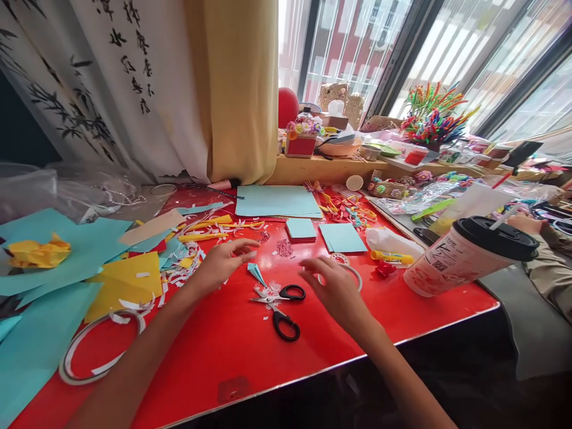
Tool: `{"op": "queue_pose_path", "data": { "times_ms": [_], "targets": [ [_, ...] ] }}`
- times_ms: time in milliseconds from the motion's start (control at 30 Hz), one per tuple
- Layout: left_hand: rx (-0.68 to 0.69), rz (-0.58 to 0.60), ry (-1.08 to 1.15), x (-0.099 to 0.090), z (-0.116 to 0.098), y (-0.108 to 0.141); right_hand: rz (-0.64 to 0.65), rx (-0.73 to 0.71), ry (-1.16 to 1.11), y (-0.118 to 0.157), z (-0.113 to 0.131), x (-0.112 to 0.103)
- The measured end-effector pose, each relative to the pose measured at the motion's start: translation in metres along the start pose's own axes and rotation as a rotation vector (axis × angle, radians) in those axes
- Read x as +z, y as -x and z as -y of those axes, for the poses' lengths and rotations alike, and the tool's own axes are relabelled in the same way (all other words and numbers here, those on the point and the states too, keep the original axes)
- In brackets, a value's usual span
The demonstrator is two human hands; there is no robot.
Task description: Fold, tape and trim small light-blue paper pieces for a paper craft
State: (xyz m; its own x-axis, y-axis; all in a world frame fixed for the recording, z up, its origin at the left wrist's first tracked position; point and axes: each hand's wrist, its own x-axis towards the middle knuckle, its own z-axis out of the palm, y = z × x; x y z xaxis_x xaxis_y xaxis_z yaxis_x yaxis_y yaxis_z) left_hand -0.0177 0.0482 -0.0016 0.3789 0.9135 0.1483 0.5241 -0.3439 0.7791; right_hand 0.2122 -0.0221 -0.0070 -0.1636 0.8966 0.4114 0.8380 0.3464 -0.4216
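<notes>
Folded blue paper (256, 274), one piece, lies on a red table (201, 369) before a curtain (243, 89) and window (353, 47), beside one pair of scissors (281, 297); two piles of blue squares (301, 229) sit behind. Left hand (223, 261) and right hand (333, 286) both hover empty, fingers loosely curled.

Forearms (379, 351) cropped at the bottom edge, several things part-hidden.
Right hand (335, 289) covers a stretch of the white ring (358, 279) behind it; can't tell what the ring is. Left-side blue paper (49, 357) runs out of frame. Other person's sleeve (552, 271) cut by the right edge. Pink bits (284, 248) too small to identify, small print on the cup (451, 262) unreadable, far windowsill clutter (482, 154) hard to sort out.
</notes>
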Motion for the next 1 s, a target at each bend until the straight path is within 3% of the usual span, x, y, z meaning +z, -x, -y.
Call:
{"op": "queue_pose_path", "data": {
  "times_ms": [100,167,267,400,500,667,767,867,1000],
  "targets": [
    [0.065,0.024,-0.262,0.001,0.014,0.0,0.369,-0.091,-0.072,-0.044,0.026,0.028],
    [0.051,0.067,-0.355,0.003,0.022,0.0,0.471,-0.093,-0.115,-0.063,0.03,0.05],
    [0.063,0.092,-0.392,0.006,0.029,0.001,0.487,-0.115,-0.19,-0.071,0.022,0.072],
    [0.106,0.109,-0.411,0.008,0.032,0.002,0.466,-0.111,-0.365,-0.063,0.008,0.08],
    [0.129,0.142,-0.402,0.007,0.032,0.002,0.448,-0.091,-0.521,-0.06,0.005,0.08],
    [0.108,0.114,-0.226,-0.001,0.019,0.001,0.489,-0.064,-0.524,-0.064,0.007,0.071],
    [0.042,-0.004,-0.003,-0.01,0.007,0.003,0.555,0.054,-0.722,-0.067,0.009,0.065],
    [0.035,-0.13,0.146,-0.017,-0.001,0.005,0.522,0.175,-0.871,-0.069,0.01,0.061],
    [0.074,-0.069,0.196,-0.02,-0.003,0.007,0.479,0.22,-0.957,-0.07,0.014,0.056]
  ]
}}
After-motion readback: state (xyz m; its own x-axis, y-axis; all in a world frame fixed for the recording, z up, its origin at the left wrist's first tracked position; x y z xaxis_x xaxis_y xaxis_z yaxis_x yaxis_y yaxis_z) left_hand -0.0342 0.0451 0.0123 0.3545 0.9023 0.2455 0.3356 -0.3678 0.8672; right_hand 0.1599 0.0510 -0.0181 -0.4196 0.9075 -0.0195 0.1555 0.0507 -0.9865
